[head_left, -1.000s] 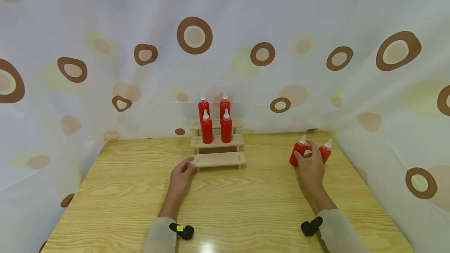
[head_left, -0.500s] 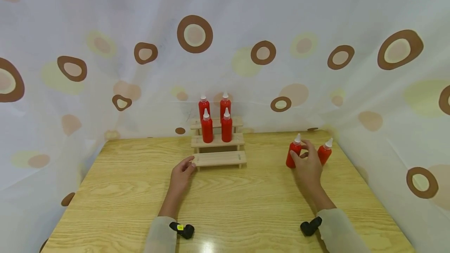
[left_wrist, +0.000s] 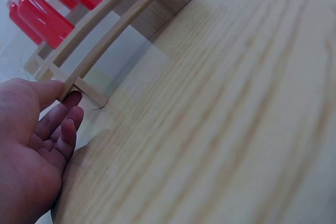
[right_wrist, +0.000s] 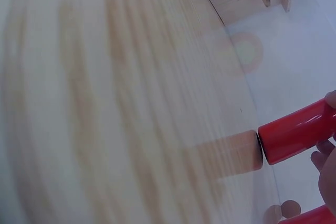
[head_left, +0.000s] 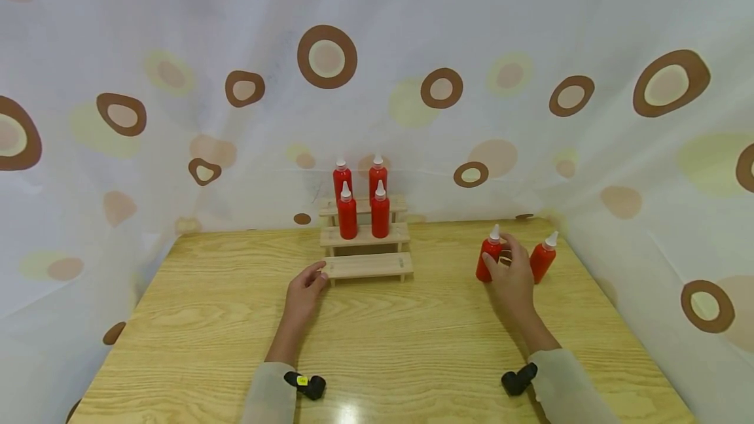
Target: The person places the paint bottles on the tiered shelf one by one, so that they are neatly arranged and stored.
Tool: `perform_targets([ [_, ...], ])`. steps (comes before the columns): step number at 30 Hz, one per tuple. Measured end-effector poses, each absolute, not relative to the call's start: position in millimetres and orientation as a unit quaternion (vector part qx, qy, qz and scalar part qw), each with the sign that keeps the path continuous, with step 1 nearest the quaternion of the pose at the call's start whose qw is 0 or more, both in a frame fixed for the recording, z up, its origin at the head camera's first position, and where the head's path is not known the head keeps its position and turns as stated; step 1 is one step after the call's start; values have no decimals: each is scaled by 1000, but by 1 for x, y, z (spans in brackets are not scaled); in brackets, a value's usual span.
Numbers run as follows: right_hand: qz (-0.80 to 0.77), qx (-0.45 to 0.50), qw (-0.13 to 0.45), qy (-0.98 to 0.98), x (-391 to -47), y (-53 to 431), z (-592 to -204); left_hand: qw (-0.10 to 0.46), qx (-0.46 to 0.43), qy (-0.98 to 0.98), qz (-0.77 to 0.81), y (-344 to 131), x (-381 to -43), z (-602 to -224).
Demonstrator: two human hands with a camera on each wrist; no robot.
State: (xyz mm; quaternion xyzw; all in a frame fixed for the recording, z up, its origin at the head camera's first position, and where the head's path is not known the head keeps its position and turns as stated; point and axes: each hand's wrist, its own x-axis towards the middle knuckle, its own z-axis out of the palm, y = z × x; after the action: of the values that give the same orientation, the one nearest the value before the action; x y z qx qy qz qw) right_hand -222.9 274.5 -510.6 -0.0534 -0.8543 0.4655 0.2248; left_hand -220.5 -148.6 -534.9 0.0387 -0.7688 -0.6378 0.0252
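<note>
At the left end of a three-step wooden stand (head_left: 368,267), my left hand (head_left: 304,290) pinches the lowest step; in the left wrist view the thumb lies above the board (left_wrist: 100,45) and fingers below it. My right hand (head_left: 514,280) grips a red squeeze bottle (head_left: 488,259) with a white pointed cap, held upright at the right of the table. In the right wrist view that bottle's (right_wrist: 294,134) base is at the tabletop, and whether it touches I cannot tell. Just right of this hand stands another red bottle (head_left: 542,260), apart from it.
Two red bottles (head_left: 347,218) stand on the middle step and two more (head_left: 377,180) on the top step. The lowest step bears no bottle. A patterned white sheet (head_left: 265,129) hangs behind and beside the wooden table (head_left: 400,352).
My right hand has moved left with its bottle, away from the bottle at the far right, which shows more fully now. My left hand stays on the stand.
</note>
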Motion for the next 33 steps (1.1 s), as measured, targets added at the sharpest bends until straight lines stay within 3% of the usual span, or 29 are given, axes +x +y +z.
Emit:
perform_targets([
  [18, 523, 11, 205, -827, -217, 239, -483, 31, 45, -768, -638, -147, -221, -535],
  [33, 559, 104, 183, -802, -217, 181, -458, 35, 40, -759, -649, -148, -220, -534],
])
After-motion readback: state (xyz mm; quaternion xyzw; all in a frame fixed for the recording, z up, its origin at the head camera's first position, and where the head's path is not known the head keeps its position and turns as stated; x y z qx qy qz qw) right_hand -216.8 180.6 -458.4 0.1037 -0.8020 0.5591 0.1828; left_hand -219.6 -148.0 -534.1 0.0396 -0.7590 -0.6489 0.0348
